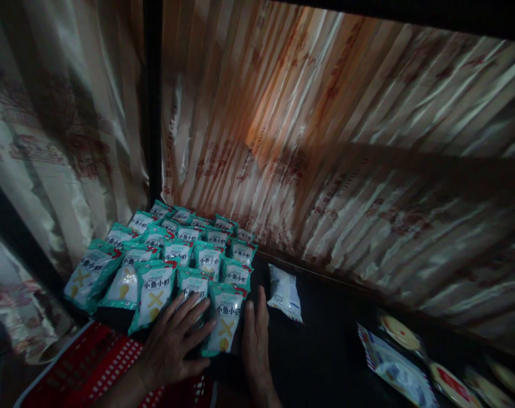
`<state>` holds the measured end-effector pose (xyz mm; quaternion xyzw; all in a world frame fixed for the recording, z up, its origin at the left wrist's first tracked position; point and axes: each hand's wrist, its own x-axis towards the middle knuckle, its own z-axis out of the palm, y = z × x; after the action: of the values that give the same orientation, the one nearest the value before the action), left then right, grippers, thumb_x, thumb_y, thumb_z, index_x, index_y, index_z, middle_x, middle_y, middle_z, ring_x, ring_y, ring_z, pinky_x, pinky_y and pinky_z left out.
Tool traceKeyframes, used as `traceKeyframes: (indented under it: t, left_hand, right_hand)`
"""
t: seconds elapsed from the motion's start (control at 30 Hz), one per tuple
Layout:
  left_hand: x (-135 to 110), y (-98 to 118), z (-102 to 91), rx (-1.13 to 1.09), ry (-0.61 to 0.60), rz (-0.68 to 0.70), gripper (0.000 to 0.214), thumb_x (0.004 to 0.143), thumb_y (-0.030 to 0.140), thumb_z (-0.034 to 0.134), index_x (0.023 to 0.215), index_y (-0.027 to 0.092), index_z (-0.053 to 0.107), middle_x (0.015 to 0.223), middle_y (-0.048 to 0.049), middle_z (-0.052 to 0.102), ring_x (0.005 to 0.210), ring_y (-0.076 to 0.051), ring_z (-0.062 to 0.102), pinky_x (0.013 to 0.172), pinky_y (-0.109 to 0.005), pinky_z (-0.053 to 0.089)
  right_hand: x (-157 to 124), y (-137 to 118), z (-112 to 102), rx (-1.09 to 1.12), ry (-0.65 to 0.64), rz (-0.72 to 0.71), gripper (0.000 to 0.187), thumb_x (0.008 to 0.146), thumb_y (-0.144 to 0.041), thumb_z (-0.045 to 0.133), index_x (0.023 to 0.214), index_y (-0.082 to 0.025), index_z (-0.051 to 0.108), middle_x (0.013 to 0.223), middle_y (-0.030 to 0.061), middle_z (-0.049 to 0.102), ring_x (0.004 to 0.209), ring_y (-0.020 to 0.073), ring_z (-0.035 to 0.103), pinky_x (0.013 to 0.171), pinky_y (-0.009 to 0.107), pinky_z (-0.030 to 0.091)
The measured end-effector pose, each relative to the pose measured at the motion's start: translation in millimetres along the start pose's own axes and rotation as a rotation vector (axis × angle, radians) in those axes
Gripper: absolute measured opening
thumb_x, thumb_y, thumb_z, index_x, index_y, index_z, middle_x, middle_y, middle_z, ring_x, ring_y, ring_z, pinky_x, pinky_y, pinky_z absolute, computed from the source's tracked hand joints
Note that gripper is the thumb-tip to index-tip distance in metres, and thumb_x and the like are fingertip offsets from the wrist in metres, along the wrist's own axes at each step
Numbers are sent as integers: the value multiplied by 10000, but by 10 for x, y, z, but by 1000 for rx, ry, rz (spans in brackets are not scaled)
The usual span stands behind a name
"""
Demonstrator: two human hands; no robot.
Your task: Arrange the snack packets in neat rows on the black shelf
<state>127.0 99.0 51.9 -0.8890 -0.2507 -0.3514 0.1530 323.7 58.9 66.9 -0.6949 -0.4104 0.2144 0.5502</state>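
Several green and white snack packets (184, 255) lie in overlapping rows on a dark shelf (325, 340). My left hand (172, 340) rests flat with fingers spread on the front packets (155, 292). My right hand (255, 334) lies flat and open on the shelf, its edge against the right side of the front packet (225, 326). A single white packet (285, 292) lies apart just to the right of that hand.
A red plastic basket (87, 365) sits below the shelf at the lower left. Patterned curtains (325, 141) hang behind and to the left. More packaged goods (397, 368) lie on the shelf at the lower right.
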Motion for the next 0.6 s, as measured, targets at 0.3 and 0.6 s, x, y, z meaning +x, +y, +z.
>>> traceKeyframes:
  t: [0.3,0.6]
  left_hand:
    - [15,1,0,29,-25,15,570,811,480,552,1335,309,408,1414,-53,421,1314,-283,342,1068,-481,264]
    - [33,12,-9,30,-19,-2,549,805,433,560,1323,307,429,1402,-52,436,1289,-276,382,1071,-463,269]
  right_hand:
    - [-53,40,139,43,-91,-37,691,858,-608,319,1390,-169,330,1490,101,283,1374,247,233,1124,459,192]
    - [571,98,44,159,-33,36,710,857,-638,278,1388,-171,343,1482,63,306,1373,216,248,1124,432,201]
